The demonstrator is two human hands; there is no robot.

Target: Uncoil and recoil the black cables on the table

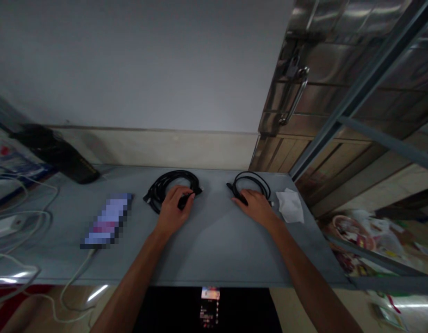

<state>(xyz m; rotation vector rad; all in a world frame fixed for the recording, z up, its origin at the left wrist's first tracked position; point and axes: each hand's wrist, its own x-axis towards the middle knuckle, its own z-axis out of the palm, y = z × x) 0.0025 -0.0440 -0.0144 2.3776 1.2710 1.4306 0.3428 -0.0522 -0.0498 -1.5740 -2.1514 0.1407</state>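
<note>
A thick coil of black cable (pixel 157 186) lies on the grey shelf top (pixel 214 240), left of centre. Over its front right side is my left hand (pixel 175 207), with fingers curled and the thumb against a dark part of it. To the right lies a smaller, thinner coil of black cable (pixel 268 186). My right hand (pixel 257 207) rests on that coil's near side, fingers bent round it and partly hidden from me. Both coils sit flat, apart from each other.
A charging phone (pixel 108 222) and a black bottle-like object (pixel 61 155) lie on the left, near white cables (pixel 38 212) and a white power strip (pixel 5 226). A crumpled white tissue (pixel 290 206) is at the right. A metal frame post (pixel 359 92) rises beside a door handle (pixel 297 97).
</note>
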